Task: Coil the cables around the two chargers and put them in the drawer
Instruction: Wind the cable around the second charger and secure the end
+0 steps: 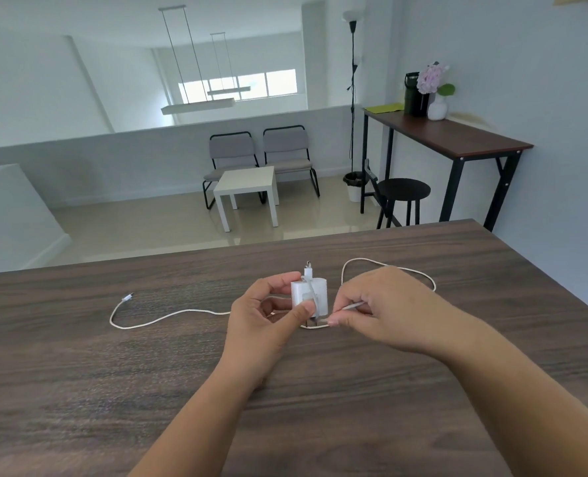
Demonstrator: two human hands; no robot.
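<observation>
— Dark wood grain runs across the whole bench [79, 390]. What sits on it?

— One white charger [309, 295], held just above the top near the middle. The left hand [268, 318] has its grip clamped on it: thumb pressed over the front face, fingers curled round the far side. A short white plug end sticks up from the top of the block.

— And the cable [168, 316]?

— White, and mostly loose. One run snakes left from behind the left hand, bends into a curve and ends in a small connector lying on the wood. Another run loops out past the right hand [382, 311] toward the far right edge and comes back. One strand already crosses the charger's front, under the left thumb.

— What is the right hand doing?

— Its grip is closed on the cable: thumb and forefinger pinch a strand just beside the charger's lower right corner, the other fingers curled in.

— Anything in the way?

— Only the cable's own loops on the wood around both hands. A second charger and a drawer don't show from this view.

— Beyond the bench?

— A white side table [248, 187] in front of two grey chairs [261, 156], a black floor lamp [352, 98], a black stool [403, 191], and a tall brown table [457, 136] against the right wall carrying a vase of pale flowers [435, 94] and a dark container [416, 94].
</observation>
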